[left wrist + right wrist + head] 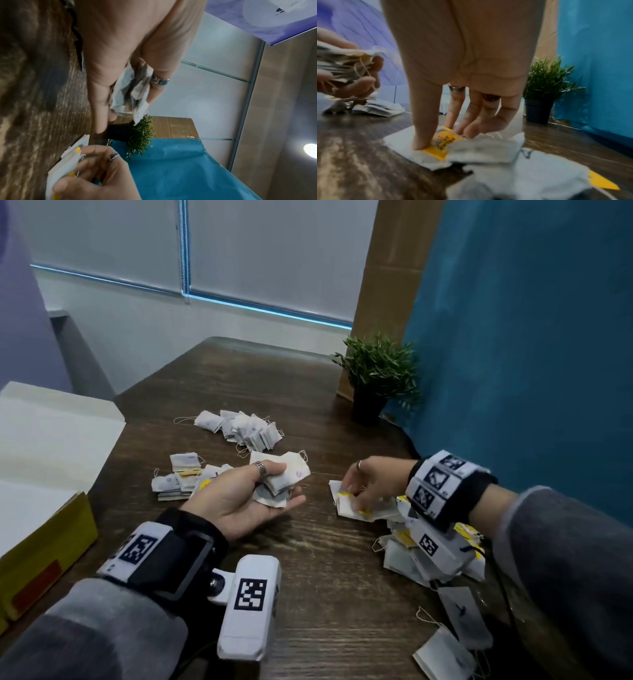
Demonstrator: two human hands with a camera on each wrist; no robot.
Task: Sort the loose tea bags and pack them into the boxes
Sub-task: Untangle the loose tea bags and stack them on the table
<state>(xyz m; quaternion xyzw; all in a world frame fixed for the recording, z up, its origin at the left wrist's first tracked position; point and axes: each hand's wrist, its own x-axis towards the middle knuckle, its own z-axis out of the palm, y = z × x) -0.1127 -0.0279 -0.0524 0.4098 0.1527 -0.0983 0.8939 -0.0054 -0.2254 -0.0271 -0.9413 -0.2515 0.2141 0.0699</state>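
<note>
My left hand [286, 486] is held palm up above the table and grips a bunch of white tea bags [291, 470], thumb on top; the left wrist view shows that bunch [135, 88] between thumb and fingers. My right hand [356, 494] reaches down to the table and pinches a tea bag with a yellow tag [441, 142] between thumb and fingertips, at the edge of a loose heap [428, 556] partly hidden by my wrist. A pile of white bags [243, 428] lies further back, another with yellow tags [181, 477] at the left. An open yellow box [44, 559] stands at the left edge.
A small potted plant [376, 378] stands at the back right against a blue sheet [513, 337] and a cardboard panel [387, 268]. Two loose tea bags [462, 618] lie near the front right. The box's white flaps [51, 440] spread over the table's left side.
</note>
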